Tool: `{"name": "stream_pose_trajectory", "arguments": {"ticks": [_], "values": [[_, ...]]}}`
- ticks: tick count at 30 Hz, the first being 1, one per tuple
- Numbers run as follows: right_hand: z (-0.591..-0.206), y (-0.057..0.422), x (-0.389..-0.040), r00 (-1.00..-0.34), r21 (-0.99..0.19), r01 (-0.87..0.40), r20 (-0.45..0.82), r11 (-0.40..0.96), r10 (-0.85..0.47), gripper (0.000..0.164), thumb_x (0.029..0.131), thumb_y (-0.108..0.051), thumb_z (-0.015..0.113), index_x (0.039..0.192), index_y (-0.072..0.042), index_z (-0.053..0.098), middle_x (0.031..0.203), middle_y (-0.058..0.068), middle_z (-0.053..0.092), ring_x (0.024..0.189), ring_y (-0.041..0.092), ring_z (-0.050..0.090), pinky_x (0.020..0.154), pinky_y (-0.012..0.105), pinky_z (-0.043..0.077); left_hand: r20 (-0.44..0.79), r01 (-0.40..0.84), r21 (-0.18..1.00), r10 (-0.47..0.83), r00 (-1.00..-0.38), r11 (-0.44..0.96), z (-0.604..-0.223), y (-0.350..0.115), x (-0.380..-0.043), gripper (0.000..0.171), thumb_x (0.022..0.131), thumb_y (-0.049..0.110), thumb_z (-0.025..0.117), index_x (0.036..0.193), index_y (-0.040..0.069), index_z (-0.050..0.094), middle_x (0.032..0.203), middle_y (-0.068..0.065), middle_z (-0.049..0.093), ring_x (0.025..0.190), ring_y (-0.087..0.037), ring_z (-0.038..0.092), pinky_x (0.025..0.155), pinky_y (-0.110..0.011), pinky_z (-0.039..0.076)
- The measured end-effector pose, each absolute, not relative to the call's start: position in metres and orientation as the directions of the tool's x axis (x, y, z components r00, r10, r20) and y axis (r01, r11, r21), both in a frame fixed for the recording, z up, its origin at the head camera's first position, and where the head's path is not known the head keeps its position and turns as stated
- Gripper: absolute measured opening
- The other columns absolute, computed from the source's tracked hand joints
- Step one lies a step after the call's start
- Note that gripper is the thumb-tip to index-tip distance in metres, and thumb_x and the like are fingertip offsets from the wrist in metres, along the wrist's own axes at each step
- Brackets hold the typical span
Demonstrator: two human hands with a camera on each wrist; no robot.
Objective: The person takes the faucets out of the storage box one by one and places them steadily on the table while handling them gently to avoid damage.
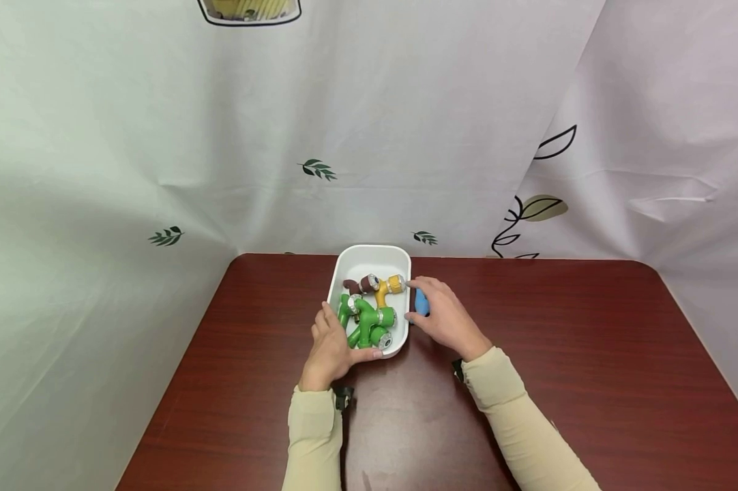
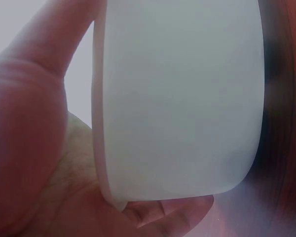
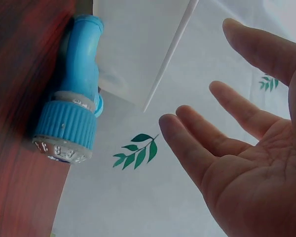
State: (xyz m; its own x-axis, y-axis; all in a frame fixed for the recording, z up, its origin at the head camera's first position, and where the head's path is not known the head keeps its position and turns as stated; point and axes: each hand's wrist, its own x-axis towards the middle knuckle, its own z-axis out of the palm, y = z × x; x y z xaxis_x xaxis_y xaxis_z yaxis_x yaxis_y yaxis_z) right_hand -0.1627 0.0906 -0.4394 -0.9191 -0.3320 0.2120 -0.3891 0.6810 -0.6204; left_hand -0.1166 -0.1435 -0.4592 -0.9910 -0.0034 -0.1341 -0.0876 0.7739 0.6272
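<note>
My left hand [image 1: 331, 348] grips the near-left corner of a white plastic bin [image 1: 372, 254], thumb along the near rim and fingers along the left side. In the left wrist view the bin's wall [image 2: 182, 98] fills the space by the thumb. Inside the bin lie several green plastic taps [image 1: 369, 317], a yellow tap [image 1: 382, 292] and a brown tap [image 1: 364, 283]. A blue tap [image 3: 81, 94] with a ribbed, silver-ended knob rests on the table beside the bin's right wall. My right hand [image 1: 445, 314] hovers over it with fingers spread, partly hiding it in the head view.
The dark red-brown table [image 1: 559, 354] extends to both sides of the bin. A white cloth with leaf prints [image 1: 369, 136] hangs behind the table's back edge, close to the bin's far end.
</note>
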Motion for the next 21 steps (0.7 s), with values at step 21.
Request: {"name": "stream_pose_trajectory", "arguments": {"ticks": [21], "values": [[-0.441,0.08,-0.158,-0.867,-0.578,-0.494,0.271,0.649,-0.419,0.057,0.084,-0.012,0.083,0.136,-0.002,0.06,0.139,0.02,0.056,0.135,0.045,0.044,0.109,0.056,0.036,-0.123,-0.071,0.62,0.008,-0.992,0.781,-0.46,-0.144,-0.117,0.145,0.064,0.044,0.095,0.153,-0.016,-0.003,0.154,-0.035,0.014,0.137,-0.052,0.022,0.109,-0.055,0.035]]}}
